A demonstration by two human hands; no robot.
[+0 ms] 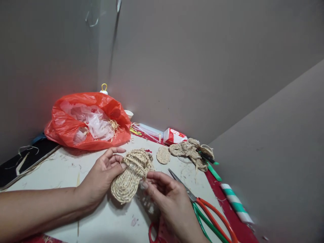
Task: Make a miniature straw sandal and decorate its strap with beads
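A small woven straw sandal is held tilted just above the white table. My left hand grips its left side, thumb on the woven strap and fingers behind. My right hand pinches the sandal's right edge with fingertips pressed together. Scissors with red and green handles lie on the table just right of my right hand, blades pointing up-left.
A red plastic bag holding white plastic and straw sits at the back left. A woven straw disc, a tangle of straw braid, a red-white box, green pens and a striped roll lie near the right edge. Walls close behind.
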